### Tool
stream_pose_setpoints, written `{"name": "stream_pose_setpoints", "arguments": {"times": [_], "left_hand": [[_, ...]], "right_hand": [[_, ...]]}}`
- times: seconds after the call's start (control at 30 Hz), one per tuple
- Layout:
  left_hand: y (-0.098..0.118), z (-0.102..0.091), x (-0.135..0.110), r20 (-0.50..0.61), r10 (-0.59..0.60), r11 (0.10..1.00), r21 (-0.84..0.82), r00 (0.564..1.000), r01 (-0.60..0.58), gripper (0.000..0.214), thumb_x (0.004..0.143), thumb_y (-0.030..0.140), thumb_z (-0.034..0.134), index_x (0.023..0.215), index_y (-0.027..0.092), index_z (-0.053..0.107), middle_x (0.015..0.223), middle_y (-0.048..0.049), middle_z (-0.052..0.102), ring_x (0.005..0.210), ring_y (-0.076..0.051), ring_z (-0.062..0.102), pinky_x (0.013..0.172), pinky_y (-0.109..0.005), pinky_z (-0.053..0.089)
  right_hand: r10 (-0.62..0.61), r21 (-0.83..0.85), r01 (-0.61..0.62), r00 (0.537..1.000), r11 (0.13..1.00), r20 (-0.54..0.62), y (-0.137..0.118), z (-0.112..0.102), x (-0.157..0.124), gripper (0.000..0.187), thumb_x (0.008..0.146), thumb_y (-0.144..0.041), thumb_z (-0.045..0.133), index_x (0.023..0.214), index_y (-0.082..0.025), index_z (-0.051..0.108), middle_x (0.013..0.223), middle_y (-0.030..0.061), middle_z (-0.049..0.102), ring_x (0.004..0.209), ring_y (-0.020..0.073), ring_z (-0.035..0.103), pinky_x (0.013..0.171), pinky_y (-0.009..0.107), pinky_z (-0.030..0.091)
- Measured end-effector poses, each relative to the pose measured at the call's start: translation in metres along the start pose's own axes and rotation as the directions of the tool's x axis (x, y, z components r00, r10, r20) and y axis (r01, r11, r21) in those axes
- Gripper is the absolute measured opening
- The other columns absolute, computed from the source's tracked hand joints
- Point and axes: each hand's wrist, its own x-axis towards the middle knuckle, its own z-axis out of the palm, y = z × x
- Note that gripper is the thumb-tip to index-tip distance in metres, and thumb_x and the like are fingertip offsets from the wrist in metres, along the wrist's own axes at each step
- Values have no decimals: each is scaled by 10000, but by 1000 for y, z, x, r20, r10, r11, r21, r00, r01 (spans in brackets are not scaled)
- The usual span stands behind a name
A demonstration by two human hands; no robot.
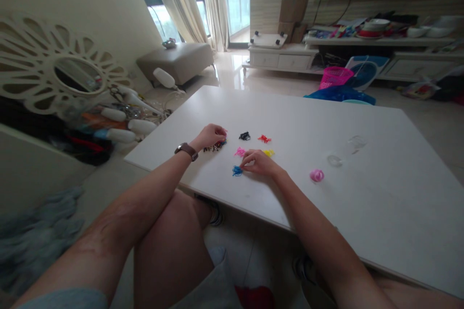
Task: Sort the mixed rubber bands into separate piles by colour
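On the white table [290, 116] lie small heaps of what look like little elastic hair bands. My left hand [212, 136], wearing a watch, reaches down over a mixed-colour heap [214, 147], its fingers drawn together beside a bit of pink. My right hand [259, 161] has its fingertips pinched at the edge of the blue heap [237, 171]; anything between them is too small to make out. Close by are a pink heap [239, 152], a yellow heap [268, 153] partly behind my right hand, a black heap [244, 136] and a red heap [264, 139].
Right of my right arm sit a pink round object [316, 175] and a clear container [357, 142], with a clear round piece [334, 161] nearby. A fallen-looking lamp with white shades [142, 127] and a flower-shaped mirror [78, 75] stand left of the table.
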Motion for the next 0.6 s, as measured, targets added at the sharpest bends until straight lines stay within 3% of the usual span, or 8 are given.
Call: {"name": "stream_pose_setpoints", "arguments": {"times": [0.13, 0.23, 0.6], "left_hand": [[-11, -14, -5, -62, -110, 993, 24, 992, 112, 266, 676, 291, 696, 849, 123, 809, 735, -69, 747, 668, -177, 636, 588, -249, 452], [-18, -18, -9, -44, -162, 986, 29, 986, 163, 245, 640, 281, 710, 813, 142, 815, 708, -52, 741, 637, -169, 623, 566, -244, 443], [-24, -7, -12, 62, -83, 994, 75, 995, 78, 164, 577, 235, 768, 718, 156, 796, 681, -42, 728, 635, -162, 609, 592, -254, 444]], "right_hand": [[13, -62, -20, 995, 998, -99, 1, -1, -1, 78, 808, -160, 770, 849, -212, 810, 837, 34, 692, 728, 131, 607, 705, 255, 457], [8, -117, -26, 989, 993, -147, 2, -2, -2, 83, 810, -169, 760, 881, -199, 790, 849, 31, 678, 729, 132, 601, 703, 256, 460], [9, -174, -37, 987, 984, -159, 7, 0, -4, 91, 815, -186, 748, 903, -198, 766, 869, 21, 656, 728, 122, 596, 696, 246, 452]]}}
